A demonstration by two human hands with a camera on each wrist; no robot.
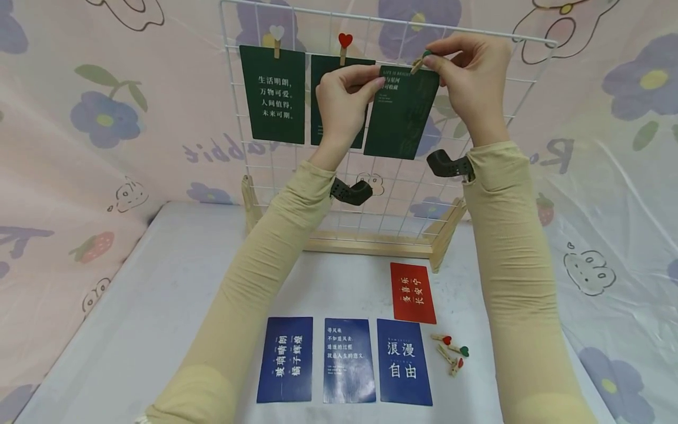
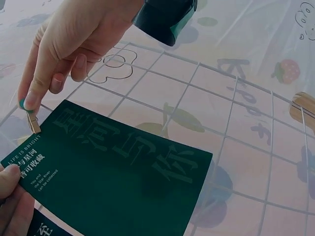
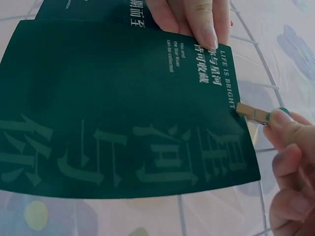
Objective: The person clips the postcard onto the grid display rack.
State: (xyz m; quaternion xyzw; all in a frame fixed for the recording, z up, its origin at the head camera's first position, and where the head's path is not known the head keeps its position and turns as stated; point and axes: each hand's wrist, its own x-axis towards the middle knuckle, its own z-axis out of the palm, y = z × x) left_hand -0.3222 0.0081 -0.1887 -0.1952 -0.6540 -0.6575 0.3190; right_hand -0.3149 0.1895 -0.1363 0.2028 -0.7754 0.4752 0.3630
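Observation:
My left hand [image 1: 344, 103] pinches the upper left edge of a dark green card [image 1: 399, 126] with white writing, holding it against a white wire grid [image 1: 339, 15]. At the card's top edge, my right hand [image 1: 477, 79] pinches a small wooden clothespin [image 3: 253, 113] with a green end between thumb and finger. The pin's tip meets the card's edge in the right wrist view. To the left hang two more green cards: one [image 1: 272, 97] under a white-heart clothespin [image 1: 276, 41], the other [image 1: 320, 88] under a red-heart clothespin [image 1: 344, 47] and partly hidden by my left hand.
The grid stands on a wooden base [image 1: 371, 244]. On the white table [image 1: 201, 259] lie a red card [image 1: 413, 292], three blue cards, among them a middle one [image 1: 349, 383], and several heart clothespins [image 1: 447, 356] at the right. Patterned cloth hangs behind.

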